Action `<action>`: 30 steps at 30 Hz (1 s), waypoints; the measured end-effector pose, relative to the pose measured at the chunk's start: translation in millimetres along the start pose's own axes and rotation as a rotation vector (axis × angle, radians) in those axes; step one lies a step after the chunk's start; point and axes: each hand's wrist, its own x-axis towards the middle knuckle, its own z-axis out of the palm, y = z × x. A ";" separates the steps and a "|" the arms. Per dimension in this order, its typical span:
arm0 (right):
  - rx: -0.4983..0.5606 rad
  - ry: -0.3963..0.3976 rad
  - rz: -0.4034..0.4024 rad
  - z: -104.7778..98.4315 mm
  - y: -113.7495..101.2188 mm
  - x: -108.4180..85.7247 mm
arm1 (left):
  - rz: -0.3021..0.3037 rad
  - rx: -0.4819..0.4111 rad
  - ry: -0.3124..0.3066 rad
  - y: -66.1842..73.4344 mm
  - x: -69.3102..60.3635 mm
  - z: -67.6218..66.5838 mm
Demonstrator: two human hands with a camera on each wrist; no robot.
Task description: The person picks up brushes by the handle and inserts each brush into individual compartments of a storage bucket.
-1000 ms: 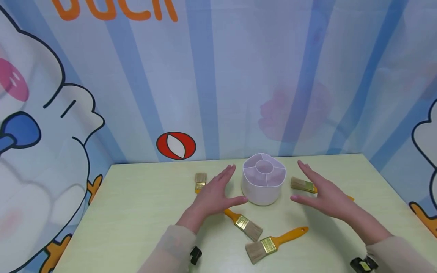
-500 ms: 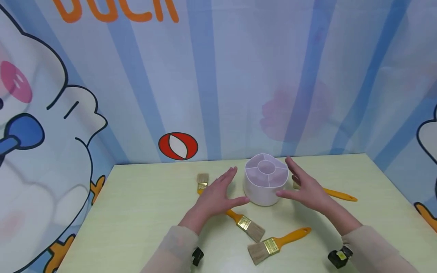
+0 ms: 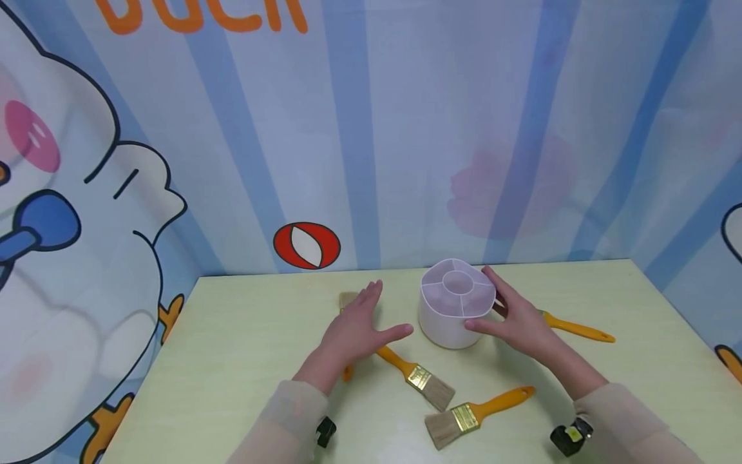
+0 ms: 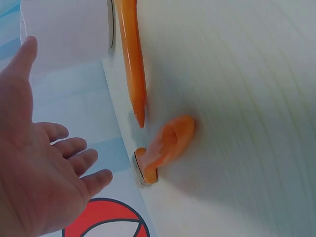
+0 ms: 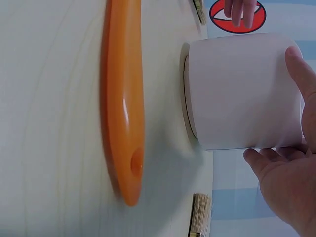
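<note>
A pale lilac round desk organizer [image 3: 446, 325], split into several compartments about a central ring, stands upright on the table. My right hand [image 3: 524, 322] holds its right side, with the thumb on the front wall and the fingers behind; the right wrist view shows the fingertips against the organizer [image 5: 242, 94]. On the other side, my left hand [image 3: 350, 328] is spread with a small gap to the wall, its thumb pointing toward the organizer. Below the left hand lie two paintbrushes: one paintbrush [image 3: 418, 377] angled to the front, another paintbrush [image 3: 348, 298] mostly covered by the hand.
At the front lies a third paintbrush [image 3: 481, 412], its bristles close to those of the middle one. A further paintbrush [image 3: 580, 328] lies behind the right hand, its bristles hidden. The pale wooden table [image 3: 249, 361] backs onto a printed blue striped curtain [image 3: 406, 129].
My right hand has moved left from beside the organizer and taken hold of it. The left hand has drawn slightly away to the left. The organizer stays in its place.
</note>
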 end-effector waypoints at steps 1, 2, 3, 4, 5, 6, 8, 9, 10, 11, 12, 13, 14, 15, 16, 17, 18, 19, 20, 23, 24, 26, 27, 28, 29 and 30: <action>0.002 -0.002 0.000 0.6 -0.2 0.5 | -0.013 0.008 0.003 -1.8 -1.2 -1.4; 0.004 -0.002 0.000 1.2 -0.2 0.9 | -0.024 0.015 0.004 -3.8 -2.3 -2.6; 0.006 -0.003 0.001 1.6 -0.1 1.4 | -0.033 0.023 0.006 -5.7 -3.5 -3.7; 0.006 -0.003 0.001 1.9 0.0 1.7 | -0.041 0.031 0.008 -7.5 -4.7 -4.8; 0.005 -0.002 0.002 2.1 0.1 2.0 | -0.051 0.036 0.010 -9.3 -6.1 -5.7; 0.004 -0.001 0.002 2.3 0.2 2.2 | -0.060 0.043 0.011 -11.1 -7.5 -6.9; 0.004 0.001 -0.001 2.7 0.1 2.6 | -0.074 0.065 0.014 -15.4 -10.4 -9.1; 0.005 0.001 -0.001 2.8 -0.1 2.7 | -0.081 0.073 0.015 -17.5 -12.0 -10.2; 0.003 0.001 0.000 3.0 -0.4 2.8 | -0.090 0.080 0.014 -19.9 -13.6 -11.1; 0.005 0.000 0.002 3.0 -0.5 2.8 | -0.094 0.084 0.015 -22.1 -15.2 -11.9; 0.009 0.000 0.004 2.7 -0.5 2.3 | -0.089 0.090 0.016 -24.4 -16.4 -12.3; 0.012 0.000 0.007 2.3 -0.2 1.9 | -0.086 0.096 0.017 -26.8 -17.6 -12.2; 0.014 -0.001 0.010 1.8 0.0 1.4 | -0.089 0.099 0.014 -28.9 -18.8 -12.0; 0.015 -0.001 0.011 1.3 0.4 1.0 | -0.087 0.104 0.017 -31.2 -19.9 -11.6; 0.016 -0.002 0.012 1.2 0.6 1.0 | -0.089 0.115 0.015 -33.9 -21.0 -11.2; 0.017 -0.003 0.010 1.1 0.9 1.1 | -0.087 0.124 0.019 -36.4 -22.2 -10.7; 0.017 -0.002 0.009 0.9 1.3 1.0 | -0.088 0.136 0.019 -38.9 -23.2 -10.0; 0.015 -0.001 0.008 0.6 1.7 0.9 | -0.093 0.151 0.019 -41.2 -24.2 -9.0; 0.011 0.002 0.010 0.3 2.0 0.8 | -0.098 0.166 0.016 -43.3 -24.7 -8.0; -0.005 0.009 0.020 -0.4 2.5 0.2 | -0.103 0.202 0.014 -48.5 -26.4 -4.8; -0.009 0.009 0.024 -0.3 2.6 0.1 | -0.111 0.211 0.009 -49.7 -27.1 -3.9; -0.017 0.008 0.028 0.2 2.5 0.5 | -0.133 0.228 0.001 -52.3 -28.3 -1.8; -0.019 0.005 0.027 0.5 2.4 1.0 | -0.144 0.233 -0.001 -53.2 -29.3 -1.2; -0.018 0.004 0.023 0.9 2.4 1.6 | -0.154 0.241 -0.003 -54.3 -30.2 -0.5; -0.018 0.001 0.021 1.4 2.2 2.2 | -0.164 0.245 -0.006 -55.1 -31.2 -0.2; -0.016 0.000 0.018 1.9 2.0 2.7 | -0.171 0.249 -0.008 -55.8 -32.5 0.1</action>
